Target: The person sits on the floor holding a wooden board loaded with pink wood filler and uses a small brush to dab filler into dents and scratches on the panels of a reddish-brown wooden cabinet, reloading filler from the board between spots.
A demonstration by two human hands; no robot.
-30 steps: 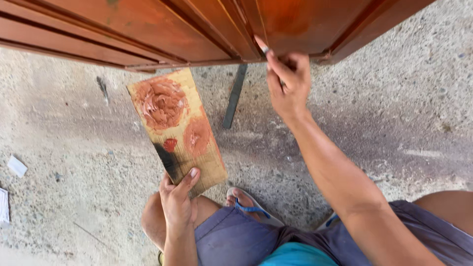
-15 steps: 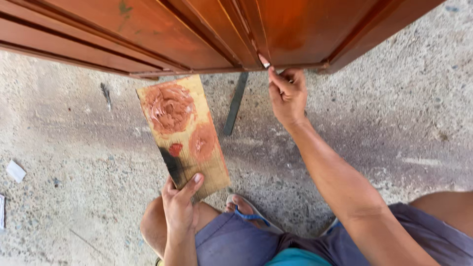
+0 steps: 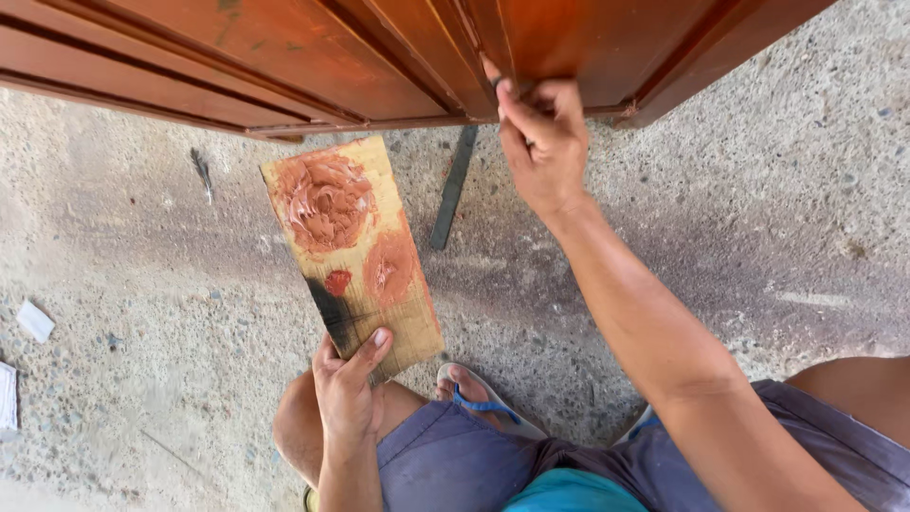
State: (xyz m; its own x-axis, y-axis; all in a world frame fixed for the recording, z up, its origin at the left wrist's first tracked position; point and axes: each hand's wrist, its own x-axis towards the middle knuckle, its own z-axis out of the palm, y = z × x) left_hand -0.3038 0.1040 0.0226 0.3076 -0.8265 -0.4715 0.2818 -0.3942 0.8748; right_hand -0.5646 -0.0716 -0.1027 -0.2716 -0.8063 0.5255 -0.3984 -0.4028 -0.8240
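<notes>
My left hand [image 3: 349, 389] grips the near end of a flat wooden board [image 3: 353, 248], thumb on top. The board carries smears of reddish-brown putty and a black patch near my thumb. My right hand [image 3: 542, 144] is raised to the bottom edge of a red-brown wooden panel [image 3: 313, 57], fingers pinched around a small tool whose dark tip just shows against the wood. Most of that tool is hidden by my fingers.
A dark narrow metal strip [image 3: 452, 188] lies on the concrete floor [image 3: 133, 313] below the panel. A small dark scrap [image 3: 202, 171] lies to the left. White paper bits [image 3: 34, 320] sit at the left edge. My foot in a blue-strapped sandal [image 3: 482, 398] is below.
My right hand has stayed at the panel's lower edge, shifting slightly along it. The board in my left hand has kept its position.
</notes>
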